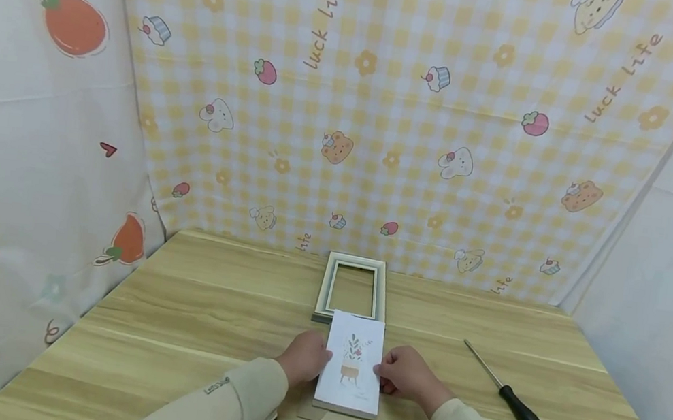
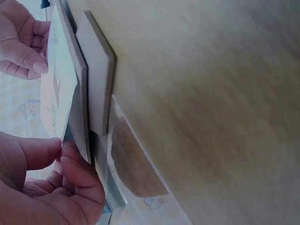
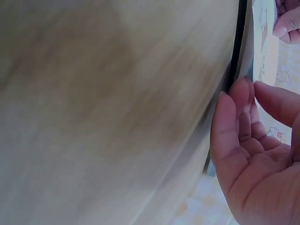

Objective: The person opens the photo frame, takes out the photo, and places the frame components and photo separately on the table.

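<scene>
A white print with a potted plant drawn on it lies over a flat backing board, whose edge shows along the bottom. My left hand pinches the print's left edge between thumb and forefinger. On the opposite side, my right hand pinches the right edge, its other fingers curled below. Seen from the left wrist, the print's near corner lifts off the board, and a brown flap sits underneath. An empty picture frame, cream with a grey-blue inner band, lies just behind, its front edge overlapped by the print.
A screwdriver with a black and yellow handle lies on the wooden table to the right. Behind the table hangs a yellow checked cloth; a white cloth with fruit drawings covers the left side.
</scene>
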Demonstrator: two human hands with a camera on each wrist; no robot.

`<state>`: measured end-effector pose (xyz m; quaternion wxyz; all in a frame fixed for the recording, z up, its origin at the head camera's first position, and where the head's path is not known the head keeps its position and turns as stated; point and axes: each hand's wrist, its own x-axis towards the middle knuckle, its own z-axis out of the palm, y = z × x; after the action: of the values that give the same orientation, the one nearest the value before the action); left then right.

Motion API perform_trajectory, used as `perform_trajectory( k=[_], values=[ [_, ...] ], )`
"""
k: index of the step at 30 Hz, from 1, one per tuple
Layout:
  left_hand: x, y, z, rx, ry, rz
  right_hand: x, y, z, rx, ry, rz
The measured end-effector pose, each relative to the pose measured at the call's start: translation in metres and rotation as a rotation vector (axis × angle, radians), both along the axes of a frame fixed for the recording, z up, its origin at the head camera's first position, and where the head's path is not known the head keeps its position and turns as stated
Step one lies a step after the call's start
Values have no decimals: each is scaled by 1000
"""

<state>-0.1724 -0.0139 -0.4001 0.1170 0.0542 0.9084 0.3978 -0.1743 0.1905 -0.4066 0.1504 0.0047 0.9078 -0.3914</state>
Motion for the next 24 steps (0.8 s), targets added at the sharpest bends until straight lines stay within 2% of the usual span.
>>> perform_trajectory(
  k=[3,7,11,15,20,24],
  values=[
    [-1,-1,0,-51,34,-20,-2,-2,-1,36,28,23],
    [-5,-2,-5,-90,45,-29,-3,-4,-2,78,50,40],
    [-6,-3,-8,-109,46,-30,-3,-5,-2,105,48,48],
    [-5,-2,-6,-101,54,-43,-2,-5,2,125,54,58],
    [-4,-2,-5,-95,27,-40,-1,-4,6,141,74,71],
    [-5,-2,-5,-119,36,-49,-1,-4,6,149,74,76]
  ],
)
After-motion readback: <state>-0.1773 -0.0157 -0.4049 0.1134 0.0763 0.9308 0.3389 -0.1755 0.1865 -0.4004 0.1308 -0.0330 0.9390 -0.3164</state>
